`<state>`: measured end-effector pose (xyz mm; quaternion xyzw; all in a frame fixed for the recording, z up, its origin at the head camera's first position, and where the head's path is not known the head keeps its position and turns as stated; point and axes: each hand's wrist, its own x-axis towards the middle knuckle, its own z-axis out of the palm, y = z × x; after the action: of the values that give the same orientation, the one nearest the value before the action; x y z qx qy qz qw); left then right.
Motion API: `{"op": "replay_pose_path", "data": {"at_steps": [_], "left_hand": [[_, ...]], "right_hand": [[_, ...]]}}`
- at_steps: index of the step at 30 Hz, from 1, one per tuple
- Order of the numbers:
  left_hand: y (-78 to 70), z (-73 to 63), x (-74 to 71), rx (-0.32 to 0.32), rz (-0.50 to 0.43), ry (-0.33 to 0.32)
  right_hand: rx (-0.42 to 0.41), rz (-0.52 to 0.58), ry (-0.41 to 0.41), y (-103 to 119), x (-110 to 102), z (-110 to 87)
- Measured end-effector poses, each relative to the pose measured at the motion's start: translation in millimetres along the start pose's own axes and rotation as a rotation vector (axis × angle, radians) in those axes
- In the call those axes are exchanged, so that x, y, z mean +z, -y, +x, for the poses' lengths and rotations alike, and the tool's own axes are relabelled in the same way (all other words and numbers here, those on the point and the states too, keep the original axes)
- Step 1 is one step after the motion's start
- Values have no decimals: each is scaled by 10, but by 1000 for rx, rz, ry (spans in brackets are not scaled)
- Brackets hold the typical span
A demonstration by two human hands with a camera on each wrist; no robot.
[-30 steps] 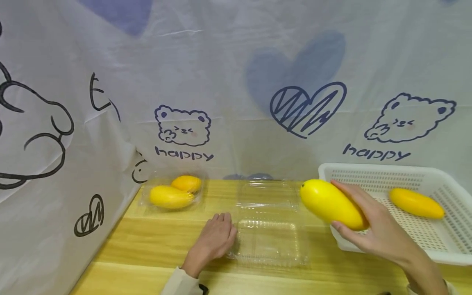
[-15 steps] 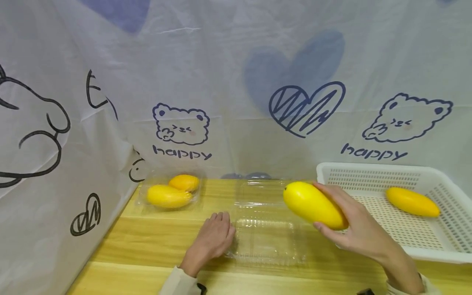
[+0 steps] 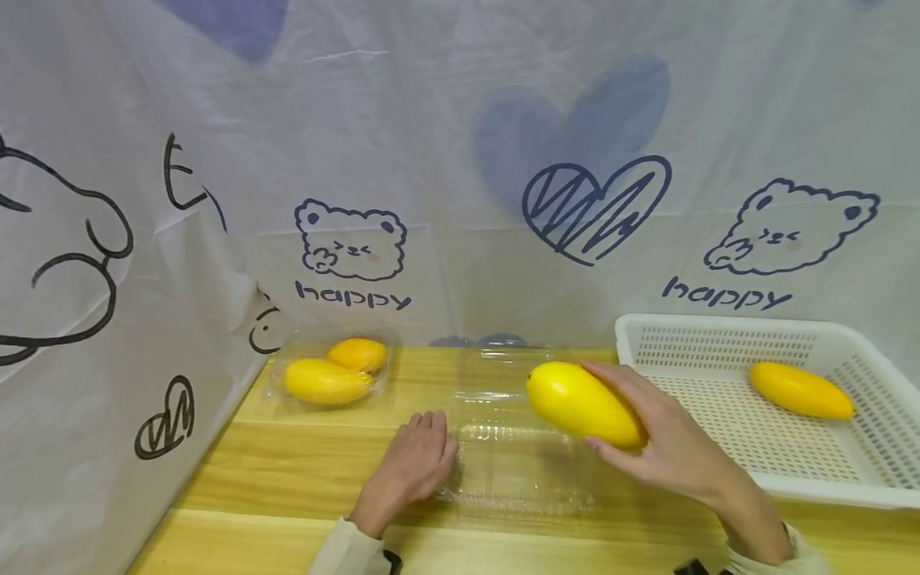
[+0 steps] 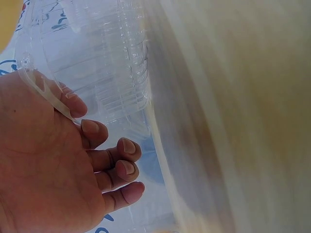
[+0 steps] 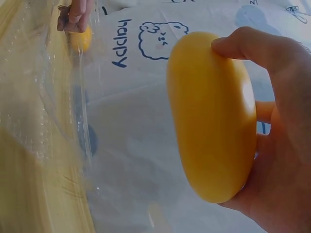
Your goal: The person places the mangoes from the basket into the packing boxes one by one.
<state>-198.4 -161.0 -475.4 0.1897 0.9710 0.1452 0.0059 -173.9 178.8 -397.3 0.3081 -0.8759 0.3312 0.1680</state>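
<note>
In the head view my right hand point(image 3: 668, 439) grips a yellow mango point(image 3: 582, 403) above the right part of an open clear plastic clamshell box point(image 3: 517, 471). The right wrist view shows the thumb and fingers spread round the mango point(image 5: 211, 116). My left hand point(image 3: 413, 459) rests at the box's left side. Seen from the left wrist, the box's rim point(image 4: 51, 94) runs between the thumb and index finger of my left hand point(image 4: 63, 155), which pinch it. The other fingers are loosely curled. The raised lid point(image 3: 517, 371) lies behind the box's base.
Another clear box point(image 3: 276, 391) with two mangoes point(image 3: 327, 382) stands at the back left. On the right, a white perforated basket point(image 3: 726, 471) holds one mango point(image 3: 801, 390). A printed cloth point(image 3: 460, 160) hangs behind the wooden table point(image 3: 287, 455).
My right hand has carried the mango left, from the basket's edge to over the clear box. The left hand has stayed at the box's left side.
</note>
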Motion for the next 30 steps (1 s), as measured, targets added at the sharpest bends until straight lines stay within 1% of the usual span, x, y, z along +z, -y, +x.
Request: {"op": "replay_pose_path", "data": {"at_steps": [7, 14, 26, 30], "left_hand": [[7, 9, -2, 3, 0, -5], [2, 9, 11, -1, 2, -22], [-3, 10, 10, -1, 2, -33], [2, 9, 14, -2, 0, -26]], "right_hand": [[-9, 13, 5, 35, 67, 74], [-41, 34, 32, 56, 210, 142], [-24, 37, 97, 101, 430, 163], [-18, 42, 120, 102, 483, 168]]}}
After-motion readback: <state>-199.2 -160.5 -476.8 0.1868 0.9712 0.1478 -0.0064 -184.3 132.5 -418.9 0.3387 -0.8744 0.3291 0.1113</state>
